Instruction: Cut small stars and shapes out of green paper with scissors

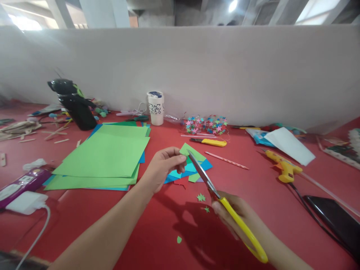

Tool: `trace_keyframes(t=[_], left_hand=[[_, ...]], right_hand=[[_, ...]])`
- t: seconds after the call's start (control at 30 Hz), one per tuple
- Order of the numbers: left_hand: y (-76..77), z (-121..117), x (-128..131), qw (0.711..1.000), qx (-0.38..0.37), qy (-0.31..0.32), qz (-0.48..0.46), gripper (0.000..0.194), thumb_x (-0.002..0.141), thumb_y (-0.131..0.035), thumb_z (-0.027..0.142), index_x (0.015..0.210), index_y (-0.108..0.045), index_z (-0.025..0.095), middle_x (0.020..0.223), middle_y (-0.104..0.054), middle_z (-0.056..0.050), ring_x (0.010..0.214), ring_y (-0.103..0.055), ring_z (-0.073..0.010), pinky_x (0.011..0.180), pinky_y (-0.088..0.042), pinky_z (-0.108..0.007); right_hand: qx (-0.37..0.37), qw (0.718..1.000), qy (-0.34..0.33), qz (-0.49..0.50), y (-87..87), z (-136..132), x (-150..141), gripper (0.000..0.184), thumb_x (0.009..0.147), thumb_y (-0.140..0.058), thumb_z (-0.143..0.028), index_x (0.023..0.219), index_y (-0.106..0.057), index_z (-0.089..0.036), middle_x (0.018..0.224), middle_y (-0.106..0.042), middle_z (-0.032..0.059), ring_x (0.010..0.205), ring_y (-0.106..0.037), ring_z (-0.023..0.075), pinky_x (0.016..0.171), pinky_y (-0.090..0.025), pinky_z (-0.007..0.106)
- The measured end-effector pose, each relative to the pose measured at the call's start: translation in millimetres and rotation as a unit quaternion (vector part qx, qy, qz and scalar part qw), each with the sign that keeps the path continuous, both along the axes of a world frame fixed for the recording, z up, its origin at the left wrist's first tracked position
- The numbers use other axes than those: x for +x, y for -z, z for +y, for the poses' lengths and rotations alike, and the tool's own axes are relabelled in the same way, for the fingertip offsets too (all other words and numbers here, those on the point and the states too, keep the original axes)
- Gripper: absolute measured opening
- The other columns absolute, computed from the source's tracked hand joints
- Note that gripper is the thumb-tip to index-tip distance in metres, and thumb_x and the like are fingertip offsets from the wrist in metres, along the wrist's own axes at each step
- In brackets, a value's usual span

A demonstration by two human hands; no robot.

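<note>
Between the thumb and fingers of my left hand (168, 163) is a small piece of green paper (184, 149). My right hand (234, 210) is closed on yellow-handled scissors (206, 179), whose blade tips meet the paper's edge. Whether the blades are fully closed is hard to tell. Beneath my hands lie blue paper scraps (207, 165) mixed with green ones. Several small green paper stars (201, 197) and a tiny green offcut (179, 239) rest on the red table (157, 232) nearer to me.
Stacked green sheets (112, 150) lie left. Behind are a white cup (156, 108), a black bottle (75, 107), star garland (206, 125) and yellow utility knife (210, 142). On the right are a pencil (227, 160), a yellow glue gun (282, 167) and a black phone-like slab (334, 217).
</note>
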State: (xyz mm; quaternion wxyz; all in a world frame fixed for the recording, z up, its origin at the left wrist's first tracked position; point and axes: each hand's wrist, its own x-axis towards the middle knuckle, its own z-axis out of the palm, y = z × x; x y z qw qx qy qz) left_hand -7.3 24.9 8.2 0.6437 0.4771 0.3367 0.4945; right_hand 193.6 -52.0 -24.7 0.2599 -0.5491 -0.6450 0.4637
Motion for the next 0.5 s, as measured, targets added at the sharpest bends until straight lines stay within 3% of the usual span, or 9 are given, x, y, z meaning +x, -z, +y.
trace_keyframes(t=[0.17,0.33,0.5], left_hand=[[5.6,-5.2,8.8,0.996,-0.056,-0.004,-0.071,0.012,0.07,-0.068,0.021,0.066,-0.059,0.014,0.058,-0.057,0.003,0.051,-0.053,-0.0061,0.054,-0.04,-0.019],[5.9,-5.5,8.9,0.993,-0.052,-0.018,-0.103,0.011,0.071,-0.067,0.017,0.066,-0.057,0.016,0.058,-0.057,0.004,0.05,-0.053,-0.0062,0.053,-0.04,-0.018],[5.9,-6.4,9.3,0.991,-0.05,-0.022,-0.121,0.008,0.073,-0.064,0.017,0.068,-0.058,0.016,0.06,-0.06,0.002,0.051,-0.053,-0.0067,0.054,-0.041,-0.018]], right_hand=[[0.008,1.0,0.021,-0.019,-0.7,-0.3,-4.6,0.036,0.085,-0.046,-0.05,0.064,-0.033,-0.024,0.052,-0.025,-0.0097,0.041,-0.027,0.0083,0.038,-0.022,0.021],[0.059,0.998,0.023,-0.031,6.6,3.5,-3.8,0.035,0.081,-0.046,-0.049,0.06,-0.035,-0.023,0.054,-0.025,-0.0085,0.047,-0.026,0.0099,0.041,-0.02,0.023],[0.061,0.998,0.014,-0.031,15.2,5.3,-1.1,0.034,0.083,-0.045,-0.048,0.062,-0.036,-0.023,0.052,-0.024,-0.0089,0.044,-0.026,0.0099,0.041,-0.019,0.023]])
